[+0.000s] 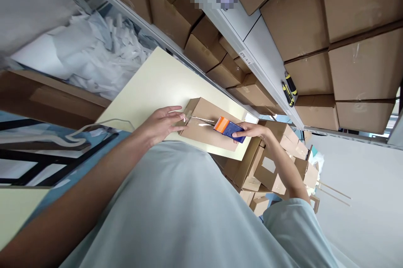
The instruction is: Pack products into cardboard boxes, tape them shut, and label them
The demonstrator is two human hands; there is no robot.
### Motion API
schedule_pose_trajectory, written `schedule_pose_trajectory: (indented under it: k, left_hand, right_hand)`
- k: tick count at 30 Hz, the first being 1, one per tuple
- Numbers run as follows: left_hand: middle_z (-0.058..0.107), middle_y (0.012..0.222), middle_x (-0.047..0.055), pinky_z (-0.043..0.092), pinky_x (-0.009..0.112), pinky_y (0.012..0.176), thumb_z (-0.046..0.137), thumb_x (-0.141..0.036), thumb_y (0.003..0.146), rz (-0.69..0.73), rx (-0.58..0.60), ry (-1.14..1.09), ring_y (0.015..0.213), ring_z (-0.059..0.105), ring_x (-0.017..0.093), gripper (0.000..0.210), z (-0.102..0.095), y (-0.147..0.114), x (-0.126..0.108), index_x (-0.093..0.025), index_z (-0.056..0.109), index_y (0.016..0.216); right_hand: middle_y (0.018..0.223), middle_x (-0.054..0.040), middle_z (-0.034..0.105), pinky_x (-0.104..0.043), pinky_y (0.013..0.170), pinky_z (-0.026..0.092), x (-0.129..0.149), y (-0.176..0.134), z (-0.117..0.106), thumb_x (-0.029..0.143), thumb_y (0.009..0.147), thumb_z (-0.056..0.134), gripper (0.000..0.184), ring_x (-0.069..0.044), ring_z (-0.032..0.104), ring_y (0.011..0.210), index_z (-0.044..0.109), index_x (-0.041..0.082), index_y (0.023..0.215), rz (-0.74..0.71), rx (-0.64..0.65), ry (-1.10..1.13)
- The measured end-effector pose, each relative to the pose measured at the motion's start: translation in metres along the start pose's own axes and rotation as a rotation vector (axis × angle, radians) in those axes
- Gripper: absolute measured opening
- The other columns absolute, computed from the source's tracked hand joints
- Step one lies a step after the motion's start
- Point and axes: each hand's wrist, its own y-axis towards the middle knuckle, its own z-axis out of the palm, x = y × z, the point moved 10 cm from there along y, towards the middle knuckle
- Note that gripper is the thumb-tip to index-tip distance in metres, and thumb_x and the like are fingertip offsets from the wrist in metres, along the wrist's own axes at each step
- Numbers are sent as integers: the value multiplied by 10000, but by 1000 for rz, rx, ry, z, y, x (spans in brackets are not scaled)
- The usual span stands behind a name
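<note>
A closed cardboard box lies on the cream tabletop, with a shiny strip of clear tape along its top seam. My right hand grips a blue and orange tape dispenser, held over the right part of the box top. At the box's left end is my left hand, its fingers apart and its fingertips close to the end of the tape strip. Whether those fingertips touch the tape or the cardboard, I cannot tell.
The cream tabletop runs beneath the box. Stacked cartons fill the shelf at the upper right, where two yellow-and-black utility knives lie on the ledge. More cartons stand beyond the table's right end. White crumpled packing material heaps at upper left.
</note>
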Motion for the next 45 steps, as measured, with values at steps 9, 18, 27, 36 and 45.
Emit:
schedule_pose_trajectory:
  k: [9, 18, 27, 36, 45]
  left_hand:
    - [729, 909, 8, 617, 573, 1161, 857, -208, 728, 123, -91, 140, 1043, 777, 274, 469, -11, 10, -5, -243, 656, 1150]
    - [733, 912, 28, 621, 525, 1079, 864, -156, 692, 116, -158, 207, 1082, 773, 314, 511, -28, 23, -5, -224, 661, 1155]
    - [740, 910, 37, 606, 494, 1056, 891, -138, 667, 79, -175, 222, 1052, 769, 302, 597, -35, 56, 11, -213, 658, 1212]
    - [788, 988, 79, 596, 364, 956, 880, -195, 708, 81, -301, 485, 1045, 760, 266, 513, -39, 60, 29, -177, 705, 1189]
    - [830, 974, 168, 438, 377, 791, 452, -468, 1115, 448, -315, 1096, 969, 755, 358, 453, 29, 3, 6, -210, 822, 1072]
  right_hand:
    - [923, -40, 812, -303, 819, 677, -18, 20, 2, 741, 778, 970, 677, -184, 777, 833, 716, 182, 1063, -5, 24, 20]
    - [883, -25, 807, -270, 769, 663, -8, 31, 6, 736, 792, 951, 620, -188, 778, 818, 734, 182, 967, 2, 25, -38]
    - [862, -15, 802, -272, 754, 638, 1, 33, 10, 709, 780, 969, 607, -191, 767, 797, 727, 190, 980, 19, -26, -49]
    - [834, -28, 803, -253, 731, 627, 0, 31, 16, 707, 762, 978, 614, -165, 750, 759, 728, 171, 929, -3, -68, -38]
    - [802, -15, 793, -236, 693, 595, 0, 34, 18, 682, 763, 981, 576, -155, 731, 735, 749, 163, 856, -19, -80, -46]
